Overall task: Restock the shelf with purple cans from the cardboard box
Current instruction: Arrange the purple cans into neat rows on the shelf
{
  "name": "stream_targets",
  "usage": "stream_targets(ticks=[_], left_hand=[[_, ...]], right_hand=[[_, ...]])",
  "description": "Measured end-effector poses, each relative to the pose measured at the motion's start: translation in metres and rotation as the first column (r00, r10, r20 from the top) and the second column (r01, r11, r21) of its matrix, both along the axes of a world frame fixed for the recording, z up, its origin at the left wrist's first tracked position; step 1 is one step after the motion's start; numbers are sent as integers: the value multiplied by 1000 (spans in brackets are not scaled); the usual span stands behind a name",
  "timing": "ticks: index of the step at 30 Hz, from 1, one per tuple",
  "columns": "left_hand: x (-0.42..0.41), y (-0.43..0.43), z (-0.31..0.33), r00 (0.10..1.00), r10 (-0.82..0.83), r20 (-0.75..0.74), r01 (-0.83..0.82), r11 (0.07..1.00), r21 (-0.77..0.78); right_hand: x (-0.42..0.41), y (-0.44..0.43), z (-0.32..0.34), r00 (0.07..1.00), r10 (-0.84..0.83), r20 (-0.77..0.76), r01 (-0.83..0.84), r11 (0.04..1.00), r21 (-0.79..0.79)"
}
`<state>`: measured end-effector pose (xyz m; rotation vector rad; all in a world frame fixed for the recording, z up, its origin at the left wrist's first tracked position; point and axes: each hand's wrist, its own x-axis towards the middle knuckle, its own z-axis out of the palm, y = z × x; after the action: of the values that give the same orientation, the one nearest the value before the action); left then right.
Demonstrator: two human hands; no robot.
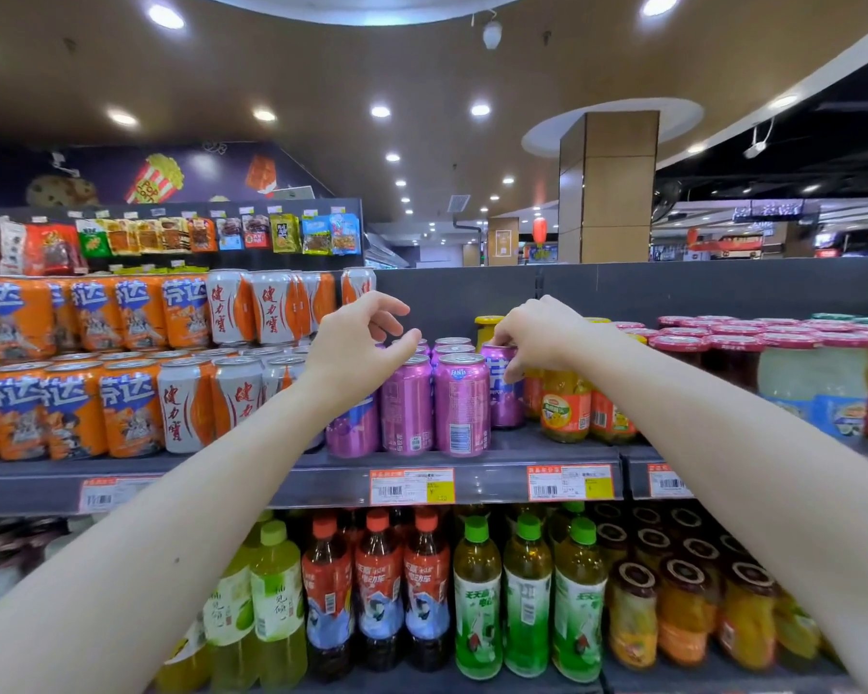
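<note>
Placement of the rightmost purple can (503, 388) is the step in hand, and doing it well means seating it flat on the shelf (562, 455), square with the cans beside it, with its label turned outward like the orange cans along the shelf's left end, and easing the fingers off without nudging the yellow jars (565, 403) just to its right. The right hand (539, 333) is curled over that can from above, thumb and fingertips wrapped around its rim and upper wall, so the grip is closed on the can; whether the can's base already rests on the shelf I cannot tell, since the front can hides it. The left hand (359, 343) hovers over the left side of the purple cluster (434, 403), fingers loosely bent and parted, holding nothing and touching no can that I can make out. The purple cans stand in a small block near the middle of the shelf, the front row close to its front edge above the price tags (412, 485). The cardboard box is out of view.
</note>
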<state>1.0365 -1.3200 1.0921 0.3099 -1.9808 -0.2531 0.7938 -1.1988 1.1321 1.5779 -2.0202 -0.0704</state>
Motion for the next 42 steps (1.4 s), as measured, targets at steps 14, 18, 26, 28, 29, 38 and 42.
stream_targets(ticks=[14,18,26,28,29,38,42], left_hand=[[2,-6,1,997,54,54,-54,999,-3],[0,-4,3,995,56,78,-56,998,4],[-2,8,-1,994,49,98,-51,999,19],[0,12,-1,992,48,121,-50,999,19],[2,13,0,990,50,135,-53,998,16],[22,28,3,952,98,290,-98,995,-16],[39,36,2,937,123,328,-116,992,-39]], right_hand=[[10,-24,14,973,-84,-216,121,979,164],[10,-30,12,961,-131,-242,175,970,170],[15,-31,15,964,-184,-191,217,961,171],[18,-24,20,978,-170,-117,186,972,143],[19,-20,24,984,-160,-80,169,978,124],[47,20,26,981,-56,186,61,998,-17],[74,36,17,971,-38,235,56,996,-71]])
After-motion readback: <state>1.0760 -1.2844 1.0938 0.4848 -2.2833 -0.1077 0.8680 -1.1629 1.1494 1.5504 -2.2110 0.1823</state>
